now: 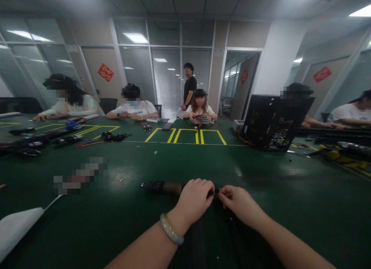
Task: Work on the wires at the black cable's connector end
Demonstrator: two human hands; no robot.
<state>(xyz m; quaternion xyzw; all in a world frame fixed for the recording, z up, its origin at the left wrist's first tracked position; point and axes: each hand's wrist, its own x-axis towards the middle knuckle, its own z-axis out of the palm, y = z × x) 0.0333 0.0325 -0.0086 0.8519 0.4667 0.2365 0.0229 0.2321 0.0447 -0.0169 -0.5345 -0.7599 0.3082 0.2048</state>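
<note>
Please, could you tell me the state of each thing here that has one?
Dark cylindrical tool: lying sideways, held
Left hand: closed over the tool
Right hand: fingertips pinched at the tool's end
Bracelet: worn, left forearm
Black case: upright
Doorway: open
Ceiling light: on

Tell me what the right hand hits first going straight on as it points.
Likely the small dark part just ahead of the right hand, then the left hand close beyond; depth and contact there are unclear.
</note>
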